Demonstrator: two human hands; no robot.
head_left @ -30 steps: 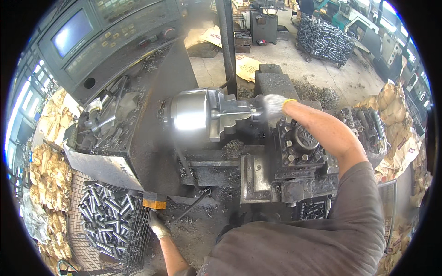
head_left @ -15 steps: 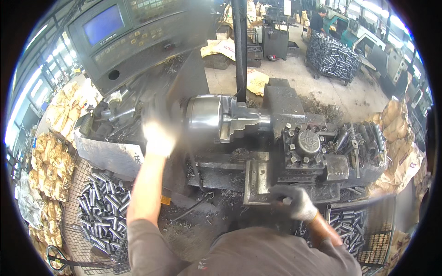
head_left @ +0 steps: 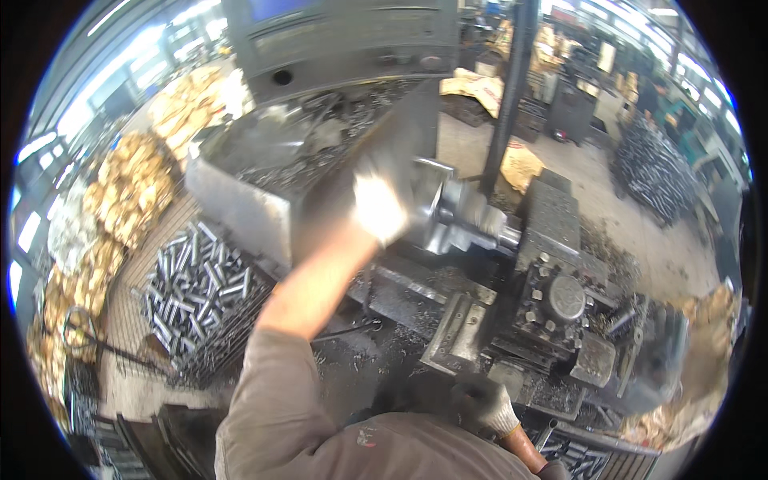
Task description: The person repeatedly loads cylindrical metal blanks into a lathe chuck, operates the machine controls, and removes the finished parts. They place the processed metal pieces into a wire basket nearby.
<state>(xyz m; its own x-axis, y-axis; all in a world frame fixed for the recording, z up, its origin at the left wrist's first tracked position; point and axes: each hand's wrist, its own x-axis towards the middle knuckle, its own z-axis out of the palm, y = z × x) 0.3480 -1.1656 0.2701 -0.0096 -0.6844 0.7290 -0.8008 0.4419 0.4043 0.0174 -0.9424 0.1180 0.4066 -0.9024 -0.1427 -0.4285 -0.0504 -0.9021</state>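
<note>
Left hand (head_left: 380, 210) near chuck (head_left: 460, 224) over machine bed's (head_left: 412, 280) left end | right hand (head_left: 496, 410) near front edge | both grips blurred or hidden, state unclear | risk: snagged hand if chuck turns

Bright windows (head_left: 28, 240) line the left side of the room, and strip lights (head_left: 663, 12) shine overhead at the upper right. Tan paper sacks (head_left: 136, 192) are piled along the left, with a whitish plastic sheet (head_left: 74, 232) beside them. A pale, dusty floor (head_left: 680, 252) stretches away on the right, strewn in part with dark metal shavings (head_left: 614, 254). A yellowish paper (head_left: 522, 166) lies near a dark upright post (head_left: 512, 88). Farther back stands a dark cabinet (head_left: 572, 112), its surroundings cluttered and blurred. Crumpled brown paper (head_left: 712, 328) fills the right edge.
</note>
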